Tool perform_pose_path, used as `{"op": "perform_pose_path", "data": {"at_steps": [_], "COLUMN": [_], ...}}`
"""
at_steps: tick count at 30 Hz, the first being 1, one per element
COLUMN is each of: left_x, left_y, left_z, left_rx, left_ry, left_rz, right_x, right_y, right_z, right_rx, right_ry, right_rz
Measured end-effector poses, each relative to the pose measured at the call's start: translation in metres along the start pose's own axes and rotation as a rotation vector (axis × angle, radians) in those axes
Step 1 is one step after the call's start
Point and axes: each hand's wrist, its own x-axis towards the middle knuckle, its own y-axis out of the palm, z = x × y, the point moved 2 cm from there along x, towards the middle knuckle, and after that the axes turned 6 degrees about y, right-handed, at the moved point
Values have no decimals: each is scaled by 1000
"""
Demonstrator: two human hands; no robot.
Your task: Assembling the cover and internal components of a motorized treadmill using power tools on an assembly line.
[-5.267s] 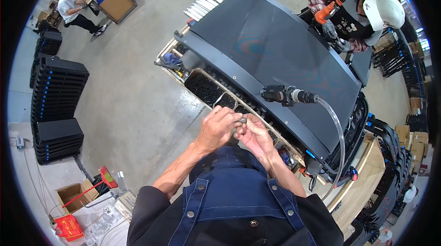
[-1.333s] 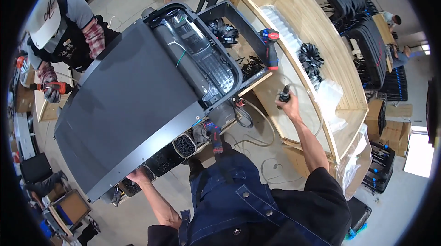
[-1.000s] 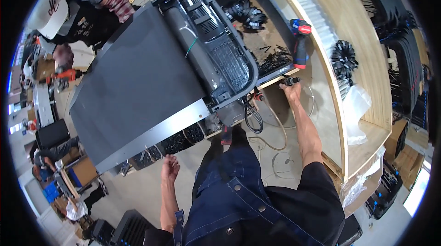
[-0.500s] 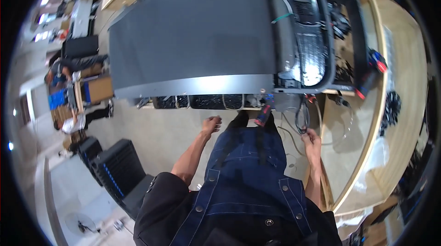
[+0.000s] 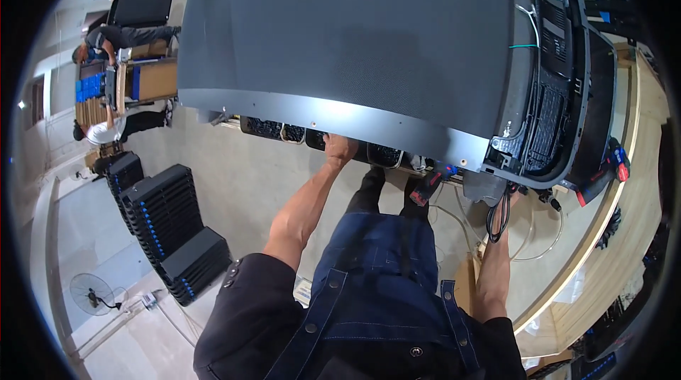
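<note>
A large dark grey casing [image 5: 340, 40] with a shiny lower edge [image 5: 355, 112] fills the upper middle. My left hand [image 5: 339, 151] is at the row of black bins [image 5: 384, 156] below that edge; the bins hold small black glossy pieces. Its fingertips are hidden in a bin. On the right, my right hand [image 5: 516, 202] reaches up under the casing's corner, behind a hanging coil of black cable [image 5: 499, 220]. The casing and cable cover its fingers. Between my hands is a red and black power drill [image 5: 425, 188].
A curved wooden bench [image 5: 624, 238] runs along the right, with another red and black tool [image 5: 617, 160] near it. Stacked black panels [image 5: 163, 217] and a fan [image 5: 92, 293] stand at left. Two people [image 5: 106, 125] work at far left. Pale cables [image 5: 461, 218] hang over the floor.
My left hand has moved up and into the bins. My right hand has gone up under the casing corner. The casing appears lower and farther right in the view.
</note>
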Motion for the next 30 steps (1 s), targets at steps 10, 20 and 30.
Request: {"op": "perform_pose_path", "data": {"at_steps": [10, 20, 30], "left_x": [16, 27, 0], "left_y": [-24, -25, -43], "left_z": [59, 116, 126], "left_rx": [-201, -1088, -2062], "left_ry": [230, 194, -3], "left_rz": [79, 224, 700], "right_x": [-131, -291, -371], "right_y": [46, 64, 111], "right_z": [204, 251, 283], "right_rx": [46, 396, 395], "right_ry": [150, 141, 61], "right_rz": [-266, -471, -464]}}
